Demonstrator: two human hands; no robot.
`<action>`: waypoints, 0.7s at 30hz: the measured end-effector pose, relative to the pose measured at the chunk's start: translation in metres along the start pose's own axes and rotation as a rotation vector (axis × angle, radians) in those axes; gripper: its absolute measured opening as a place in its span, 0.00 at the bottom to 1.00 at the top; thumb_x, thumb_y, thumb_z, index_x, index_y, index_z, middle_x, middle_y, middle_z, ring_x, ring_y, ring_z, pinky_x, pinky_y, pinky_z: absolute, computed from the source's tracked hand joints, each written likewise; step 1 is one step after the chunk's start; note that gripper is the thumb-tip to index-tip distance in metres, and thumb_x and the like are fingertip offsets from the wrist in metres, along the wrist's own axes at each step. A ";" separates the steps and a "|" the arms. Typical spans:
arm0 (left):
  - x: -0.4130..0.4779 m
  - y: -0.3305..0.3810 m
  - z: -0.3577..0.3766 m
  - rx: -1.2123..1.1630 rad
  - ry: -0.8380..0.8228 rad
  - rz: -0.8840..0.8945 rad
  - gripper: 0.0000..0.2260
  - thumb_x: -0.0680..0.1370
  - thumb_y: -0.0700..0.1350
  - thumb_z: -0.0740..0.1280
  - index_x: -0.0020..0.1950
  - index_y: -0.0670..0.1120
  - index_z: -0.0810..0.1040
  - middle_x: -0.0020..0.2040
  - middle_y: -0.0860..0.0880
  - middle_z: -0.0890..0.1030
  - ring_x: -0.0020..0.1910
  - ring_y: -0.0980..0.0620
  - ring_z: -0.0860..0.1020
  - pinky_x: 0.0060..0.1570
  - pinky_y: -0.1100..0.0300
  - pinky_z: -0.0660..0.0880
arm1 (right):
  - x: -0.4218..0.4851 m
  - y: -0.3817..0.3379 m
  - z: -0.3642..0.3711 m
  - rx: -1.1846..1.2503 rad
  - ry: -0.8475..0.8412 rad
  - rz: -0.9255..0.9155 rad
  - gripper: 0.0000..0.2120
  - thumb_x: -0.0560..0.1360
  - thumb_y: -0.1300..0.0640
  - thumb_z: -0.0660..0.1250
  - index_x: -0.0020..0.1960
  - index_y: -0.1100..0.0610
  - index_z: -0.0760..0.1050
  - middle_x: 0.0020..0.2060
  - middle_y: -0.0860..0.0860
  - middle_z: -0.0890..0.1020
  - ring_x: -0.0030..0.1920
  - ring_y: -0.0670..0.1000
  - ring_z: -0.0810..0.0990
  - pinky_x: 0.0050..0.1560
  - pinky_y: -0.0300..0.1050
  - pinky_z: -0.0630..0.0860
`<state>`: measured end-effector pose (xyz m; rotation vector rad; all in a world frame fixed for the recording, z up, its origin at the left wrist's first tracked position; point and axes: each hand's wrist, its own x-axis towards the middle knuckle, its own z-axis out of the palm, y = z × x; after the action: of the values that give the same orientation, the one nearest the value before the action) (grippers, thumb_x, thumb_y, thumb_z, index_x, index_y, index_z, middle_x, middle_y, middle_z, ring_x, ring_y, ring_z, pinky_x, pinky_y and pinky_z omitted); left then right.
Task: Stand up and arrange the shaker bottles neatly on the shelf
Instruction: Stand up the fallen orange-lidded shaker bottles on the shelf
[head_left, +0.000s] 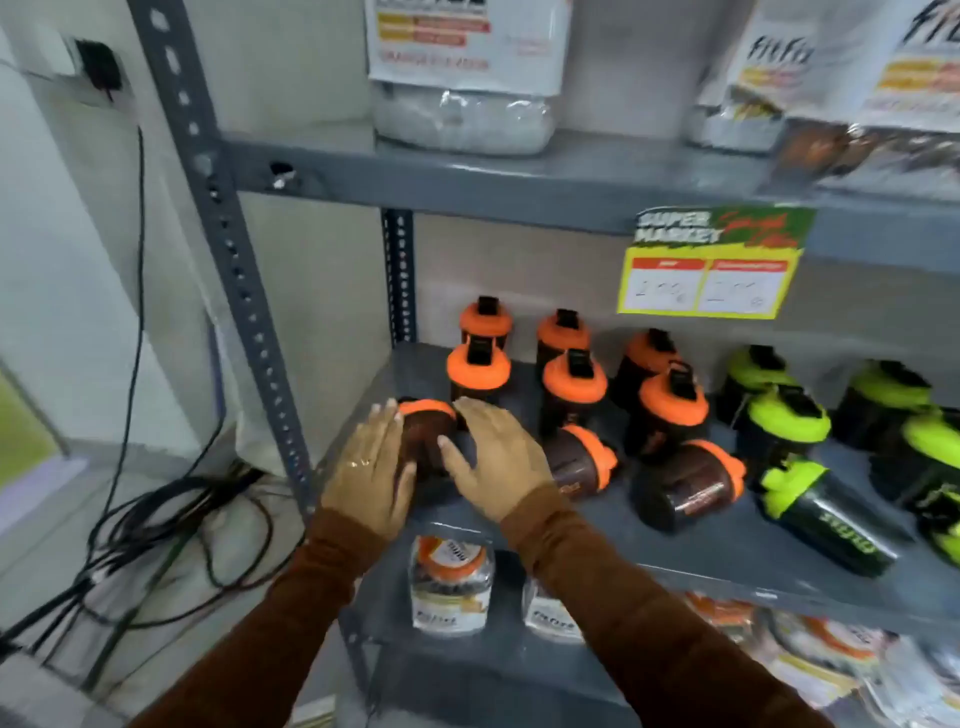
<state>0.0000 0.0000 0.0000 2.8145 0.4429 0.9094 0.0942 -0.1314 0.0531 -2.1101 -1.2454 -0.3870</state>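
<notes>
Hands cover most of the target: your left hand (370, 467) and right hand (496, 457) are cupped on either side of an orange-lidded shaker bottle (428, 434) lying at the shelf (727, 545) front left. Its lower body is hidden; grip firmness unclear. Green-lidded bottles (831, 447) are cut off at the right edge.

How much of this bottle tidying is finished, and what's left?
Partly done. Six orange-lidded bottles stand upright at the back. The left hand and right hand are on a tipped orange bottle. Two more orange bottles lie on their sides, and at least one green bottle too.
</notes>
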 end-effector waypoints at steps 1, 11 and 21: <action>-0.009 -0.009 0.012 0.015 -0.043 -0.066 0.26 0.79 0.53 0.44 0.67 0.35 0.62 0.66 0.35 0.70 0.68 0.42 0.62 0.71 0.61 0.51 | 0.007 -0.001 0.010 0.029 -0.082 0.139 0.25 0.74 0.47 0.60 0.63 0.64 0.70 0.61 0.62 0.77 0.61 0.61 0.75 0.64 0.48 0.67; -0.036 -0.053 0.059 0.228 -0.441 -0.219 0.39 0.77 0.60 0.35 0.57 0.37 0.77 0.55 0.41 0.81 0.55 0.44 0.80 0.50 0.48 0.77 | 0.052 -0.007 0.067 0.084 -0.571 0.723 0.50 0.68 0.38 0.67 0.73 0.65 0.44 0.70 0.64 0.64 0.69 0.64 0.65 0.66 0.54 0.66; -0.033 -0.050 0.053 0.160 -0.528 -0.268 0.38 0.77 0.60 0.35 0.58 0.37 0.76 0.58 0.41 0.80 0.57 0.44 0.79 0.54 0.48 0.75 | 0.036 -0.005 0.082 0.412 -0.270 0.715 0.40 0.63 0.49 0.76 0.69 0.53 0.58 0.63 0.61 0.69 0.67 0.63 0.63 0.70 0.55 0.62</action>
<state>-0.0060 0.0339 -0.0725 2.8771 0.8062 0.0713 0.1022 -0.0513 0.0129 -2.1050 -0.5549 0.4425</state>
